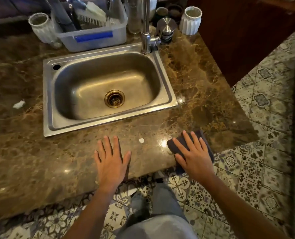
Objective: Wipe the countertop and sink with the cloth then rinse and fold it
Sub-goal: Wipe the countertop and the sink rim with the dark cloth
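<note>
right hand (pixel 193 154) fingers spread, pressing dark cloth (pixel 173 144) flat on countertop (pixel 39 152) at 5 o'clock of sink (pixel 47 94) | left hand (pixel 111 157) spread flat on countertop, 6 o'clock of sink

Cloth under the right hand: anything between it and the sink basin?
Nothing blocks the way. Bare countertop and the raised sink rim lie between. A small white scrap sits left of the cloth under the right hand.

A clear plastic dish tub (pixel 93 37) with a blue label stands behind the basin, holding a white brush (pixel 93 16). Two white ribbed vases (pixel 40 26) (pixel 191 20) flank it, well apart. A steel canister (pixel 166 30) sits beside the tap (pixel 145 25). Patterned tiles (pixel 257 166) cover the floor.
</note>
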Available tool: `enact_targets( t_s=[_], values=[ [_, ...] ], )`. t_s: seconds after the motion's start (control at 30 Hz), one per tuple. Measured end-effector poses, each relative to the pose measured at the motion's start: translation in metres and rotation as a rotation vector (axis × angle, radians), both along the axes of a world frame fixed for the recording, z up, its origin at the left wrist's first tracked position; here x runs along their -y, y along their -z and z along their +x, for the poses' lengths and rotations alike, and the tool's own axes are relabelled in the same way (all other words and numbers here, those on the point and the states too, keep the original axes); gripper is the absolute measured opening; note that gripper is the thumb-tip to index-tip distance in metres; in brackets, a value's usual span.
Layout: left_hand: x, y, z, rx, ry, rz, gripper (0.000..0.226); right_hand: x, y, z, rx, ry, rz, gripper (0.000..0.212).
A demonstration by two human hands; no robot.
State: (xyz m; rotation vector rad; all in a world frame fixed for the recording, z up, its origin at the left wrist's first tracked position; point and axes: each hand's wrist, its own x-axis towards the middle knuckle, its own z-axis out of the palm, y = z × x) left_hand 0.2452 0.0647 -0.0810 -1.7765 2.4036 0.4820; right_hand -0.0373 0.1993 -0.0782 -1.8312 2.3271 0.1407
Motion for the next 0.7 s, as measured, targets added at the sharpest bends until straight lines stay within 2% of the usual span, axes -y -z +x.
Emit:
enact_targets(
  t_s=[0.17,0.3,0.47,0.6,0.7],
  values=[
    [0.002,0.004,0.001,0.009,0.0,0.018,0.081,0.03,-0.001,-0.046,0.004,0.367,0.013,0.064],
    [0.004,0.003,-0.002,0.026,0.011,0.045,0.079,0.083,0.002,-0.018,-0.016,0.459,-0.019,0.067],
    [0.004,0.002,0.0,0.008,-0.002,0.077,0.088,0.115,0.001,0.017,0.013,0.269,-0.043,0.065],
    [0.007,-0.001,-0.003,0.012,-0.043,0.136,0.09,0.131,0.006,0.048,0.058,-0.054,-0.047,0.063],
    [0.008,-0.005,-0.004,0.019,-0.053,0.167,0.087,0.119,0.01,0.039,0.068,-0.253,-0.015,0.061]
  ],
)
